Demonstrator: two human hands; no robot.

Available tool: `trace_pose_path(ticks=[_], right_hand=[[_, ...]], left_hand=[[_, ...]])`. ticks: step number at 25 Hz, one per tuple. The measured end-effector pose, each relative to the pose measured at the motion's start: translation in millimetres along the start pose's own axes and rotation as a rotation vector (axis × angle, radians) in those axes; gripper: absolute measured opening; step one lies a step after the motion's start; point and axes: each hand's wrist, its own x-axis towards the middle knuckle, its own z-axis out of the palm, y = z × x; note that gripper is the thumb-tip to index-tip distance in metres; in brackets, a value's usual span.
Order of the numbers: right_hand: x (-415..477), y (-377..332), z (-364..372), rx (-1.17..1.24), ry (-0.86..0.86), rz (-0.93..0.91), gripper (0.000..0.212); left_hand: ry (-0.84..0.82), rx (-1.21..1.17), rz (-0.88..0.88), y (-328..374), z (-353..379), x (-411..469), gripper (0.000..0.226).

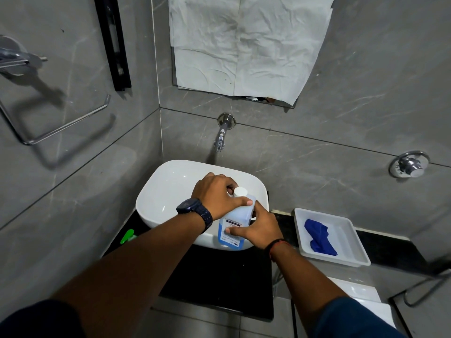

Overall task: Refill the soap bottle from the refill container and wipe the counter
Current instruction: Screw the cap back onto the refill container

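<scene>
Left hand is pinching the white cap; right hand is clasping the refill container at the counter's front edge. Likely uncapping; pouring follows.

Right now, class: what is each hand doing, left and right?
Left hand: closed at the neck of the blue refill bottle, by its white cap.
Right hand: closed around the bottle's body.
</scene>
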Motion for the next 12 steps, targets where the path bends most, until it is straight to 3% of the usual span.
trace_pose_path(ticks=[7,12], right_hand=[[-1.1,9.0,-5.5,0.019,-0.063,-0.024,0.09],[-2.0,13.0,-10.1,0.037,-0.089,-0.032,0.086]], left_hand=[[-0.143,0.021,0.109,-3.9,-2.1,4.9,0.043],[-0.148,-0.012,0.142,-3.5,2.3,5.1,0.044]])
